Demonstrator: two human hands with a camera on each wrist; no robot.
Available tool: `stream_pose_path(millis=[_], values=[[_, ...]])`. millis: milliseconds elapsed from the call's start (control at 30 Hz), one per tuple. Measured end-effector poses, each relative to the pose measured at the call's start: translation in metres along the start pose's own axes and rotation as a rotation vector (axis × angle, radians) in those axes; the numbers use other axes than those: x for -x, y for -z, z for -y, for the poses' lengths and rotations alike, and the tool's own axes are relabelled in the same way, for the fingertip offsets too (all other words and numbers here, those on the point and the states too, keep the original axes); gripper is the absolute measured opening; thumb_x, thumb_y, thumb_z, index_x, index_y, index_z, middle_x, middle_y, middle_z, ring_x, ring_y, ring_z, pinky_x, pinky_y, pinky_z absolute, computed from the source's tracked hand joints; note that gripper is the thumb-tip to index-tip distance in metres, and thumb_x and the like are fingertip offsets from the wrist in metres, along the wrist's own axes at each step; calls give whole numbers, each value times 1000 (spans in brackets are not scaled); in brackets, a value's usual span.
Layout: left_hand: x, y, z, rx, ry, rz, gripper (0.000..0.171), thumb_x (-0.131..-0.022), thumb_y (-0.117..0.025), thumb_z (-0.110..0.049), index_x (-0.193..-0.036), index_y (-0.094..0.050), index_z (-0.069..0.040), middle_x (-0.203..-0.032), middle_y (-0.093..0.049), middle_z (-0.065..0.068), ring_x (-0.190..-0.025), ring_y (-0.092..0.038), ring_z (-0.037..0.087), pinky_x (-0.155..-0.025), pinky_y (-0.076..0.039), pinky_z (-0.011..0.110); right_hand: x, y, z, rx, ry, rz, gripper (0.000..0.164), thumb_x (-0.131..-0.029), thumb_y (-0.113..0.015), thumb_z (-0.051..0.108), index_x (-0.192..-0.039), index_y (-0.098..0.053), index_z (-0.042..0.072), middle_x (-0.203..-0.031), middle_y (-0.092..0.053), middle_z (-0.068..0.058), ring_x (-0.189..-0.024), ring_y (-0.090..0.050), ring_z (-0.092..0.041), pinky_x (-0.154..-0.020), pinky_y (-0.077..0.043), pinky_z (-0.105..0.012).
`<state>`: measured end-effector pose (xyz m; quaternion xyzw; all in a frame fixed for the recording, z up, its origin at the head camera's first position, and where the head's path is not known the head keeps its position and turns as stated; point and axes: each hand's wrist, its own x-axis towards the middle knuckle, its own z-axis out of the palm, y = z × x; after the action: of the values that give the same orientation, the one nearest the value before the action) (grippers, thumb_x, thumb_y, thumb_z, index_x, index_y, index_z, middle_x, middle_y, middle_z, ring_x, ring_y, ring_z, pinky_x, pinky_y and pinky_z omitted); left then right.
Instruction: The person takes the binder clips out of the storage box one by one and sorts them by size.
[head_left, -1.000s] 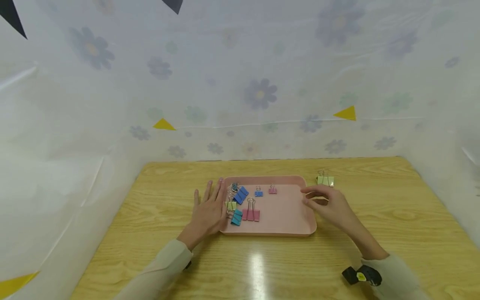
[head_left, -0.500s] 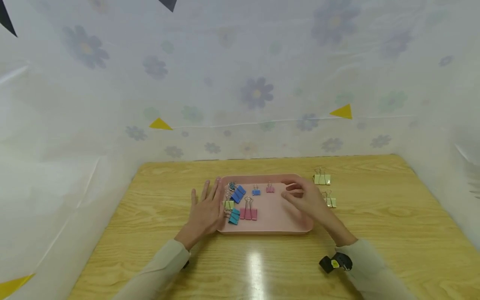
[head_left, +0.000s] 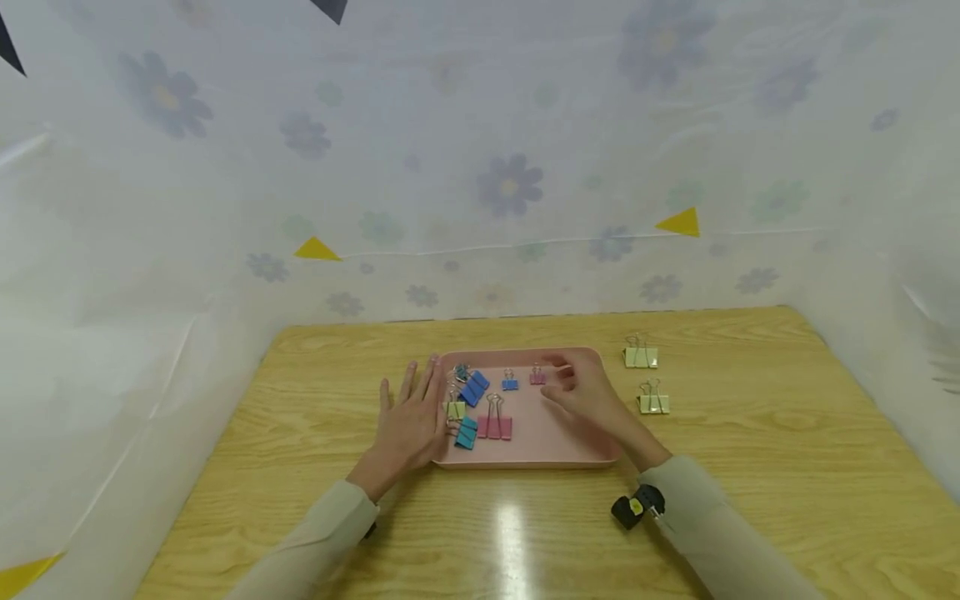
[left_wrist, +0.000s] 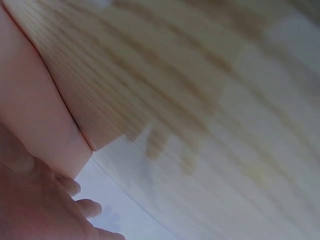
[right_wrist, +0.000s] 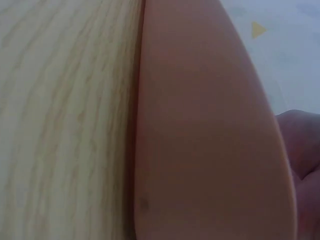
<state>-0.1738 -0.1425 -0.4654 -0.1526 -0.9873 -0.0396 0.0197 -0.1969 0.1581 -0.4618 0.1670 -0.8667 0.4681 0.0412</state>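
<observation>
In the head view my left hand (head_left: 405, 427) lies with straight fingers along the left edge of the pink tray (head_left: 564, 463). My right hand (head_left: 592, 402) is over the tray's right part, thumb and fingers apart with nothing between them. Closest to its fingertips is a small pink binder clip (head_left: 537, 379); a small blue binder clip (head_left: 510, 385) lies left of that. A large pink binder clip (head_left: 495, 428) stands nearer the front. Bunched at the left are a blue binder clip (head_left: 474, 388), a teal binder clip (head_left: 466, 433), a yellow binder clip (head_left: 455, 410) and a dark teal one (head_left: 461, 372).
On the wooden table (head_left: 750, 433), right of the tray, two pale yellow binder clips stand apart: a rear clip (head_left: 641, 357) and a front clip (head_left: 654, 404). White flowered sheeting (head_left: 420, 208) hangs behind the table and at both sides.
My right hand has moved left from the tray's right edge to near the small pink clip, uncovering the front yellow clip on the table. My left hand stays at the tray's edge.
</observation>
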Motion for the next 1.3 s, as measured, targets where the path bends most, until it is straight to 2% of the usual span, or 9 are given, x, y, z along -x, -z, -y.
stream_pose_path(millis=[233,400,533,667,867,1167,1300], values=[[2,1,0,16,7,6,64,-109,-30,-30,-166,-9,-10,-172,-11,4,-157,-11,33,-118,-9,71,-12,-9,0,81,-53,5,46,-87,-74,-1,-131,-62,-5,-119,-67,-21,-104,-64,-34,-91,-54,-49],[4,2,-3,32,4,11,65,-109,-31,-30,-166,-7,-11,-172,-11,3,-157,-12,32,-117,-9,71,-13,-13,-1,71,-141,37,50,-88,-71,-1,-136,-60,-3,-121,-66,-19,-107,-63,-32,-94,-54,-46],[6,3,-4,39,2,11,65,-109,-31,-30,-166,-7,-10,-172,-12,4,-157,-12,32,-118,-9,71,-12,-15,-2,77,-180,28,47,-89,-70,2,-136,-62,-1,-116,-67,-15,-105,-63,-29,-93,-54,-45],[7,3,-5,38,1,7,65,-109,-31,-30,-166,-8,-11,-172,-12,4,-157,-13,32,-117,-9,71,-11,-18,-6,121,-187,3,35,-91,-73,7,-125,-69,2,-108,-68,-11,-99,-62,-25,-88,-54,-42],[8,1,-5,30,-3,10,65,-109,-31,-31,-166,-7,-10,-172,-11,4,-157,-12,33,-117,-10,71,-9,-23,-10,169,-149,-11,19,-91,-76,10,-109,-77,3,-104,-70,-9,-93,-63,-22,-84,-55,-42],[10,2,-3,35,-5,14,64,-110,-29,-30,-166,-6,-11,-172,-10,3,-157,-12,32,-117,-10,71,-7,-27,-7,160,-132,-18,16,-88,-78,7,-104,-78,4,-103,-69,-8,-93,-63,-22,-83,-55,-40],[10,3,-2,36,2,13,64,-109,-29,-30,-166,-6,-11,-172,-11,3,-157,-12,32,-117,-9,71,-8,-28,-5,152,-96,-24,14,-87,-78,3,-101,-77,4,-98,-72,-6,-89,-66,-20,-81,-57,-39]])
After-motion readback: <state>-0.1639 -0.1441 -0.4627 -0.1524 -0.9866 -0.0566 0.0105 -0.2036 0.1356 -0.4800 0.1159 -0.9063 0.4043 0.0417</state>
